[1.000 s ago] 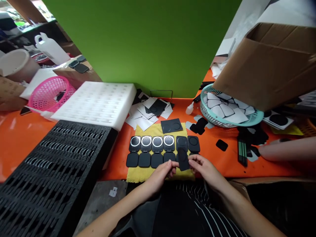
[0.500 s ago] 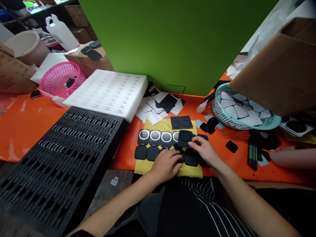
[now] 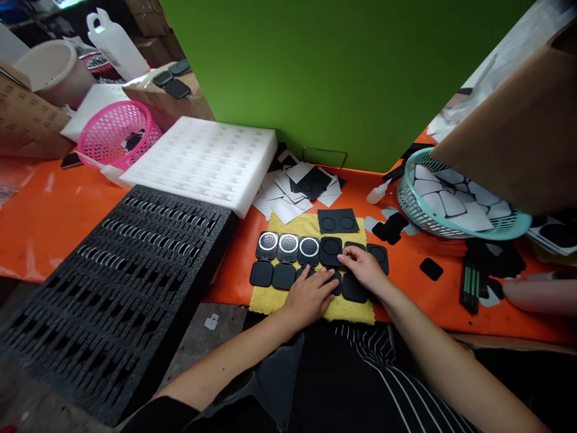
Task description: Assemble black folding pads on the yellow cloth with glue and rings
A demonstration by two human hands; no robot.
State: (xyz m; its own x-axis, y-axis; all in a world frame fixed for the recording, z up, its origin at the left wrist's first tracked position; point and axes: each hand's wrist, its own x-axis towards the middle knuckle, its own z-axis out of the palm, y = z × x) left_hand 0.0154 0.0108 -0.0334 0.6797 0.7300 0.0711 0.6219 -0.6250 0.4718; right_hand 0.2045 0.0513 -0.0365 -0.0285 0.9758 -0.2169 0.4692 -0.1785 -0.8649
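A row of small black hinged cases lies open on a yellow cloth [image 3: 270, 300] at the table's front edge. Three cases on the left show silver rings [image 3: 288, 243]. My right hand [image 3: 363, 267] presses its fingertips on a black square pad [image 3: 330, 250] laid over the fourth case. My left hand [image 3: 310, 294] rests flat on the lower halves of the cases, fingers spread. A black sheet with two round cut-outs [image 3: 338, 221] lies at the cloth's far edge.
A black slotted foam tray [image 3: 112, 282] and a white foam tray [image 3: 202, 162] fill the left. A pink basket [image 3: 118, 133] stands far left, a teal basket [image 3: 451, 204] of white backings right, under a cardboard box [image 3: 509, 132]. Another person's arm [image 3: 541, 296] lies at right.
My right hand carried the black pad from in front of me up to the fourth case and set it down. My left hand moved onto the cases. The view shifted right.
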